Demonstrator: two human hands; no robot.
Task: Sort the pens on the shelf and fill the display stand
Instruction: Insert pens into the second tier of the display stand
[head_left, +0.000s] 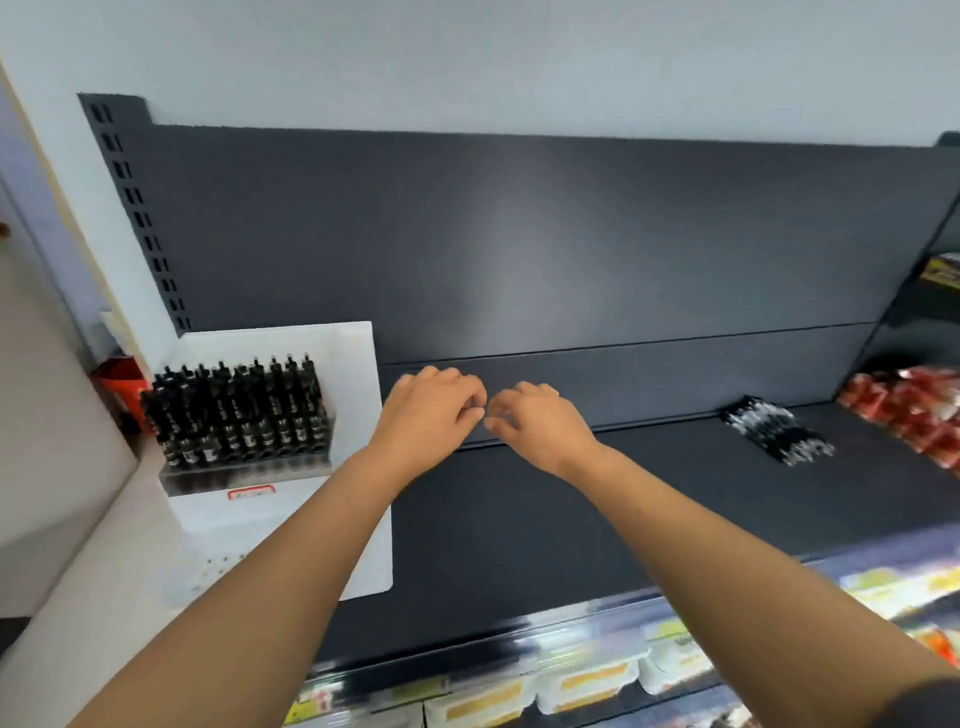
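Observation:
A white display stand (353, 364) sits at the left end of the dark shelf (519, 519), its rows filled with several upright black pens (239, 410). A loose pile of black pens (776, 428) lies on the shelf at the right. My left hand (431, 410) and my right hand (535, 421) hover side by side over the shelf's middle, fingers loosely curled, fingertips almost touching each other. I see nothing held in either hand.
Red packets (914, 405) are stacked at the far right of the shelf. A red object (122, 384) stands behind the display stand on the left. Packaged goods (587, 680) fill the lower shelf along the front edge.

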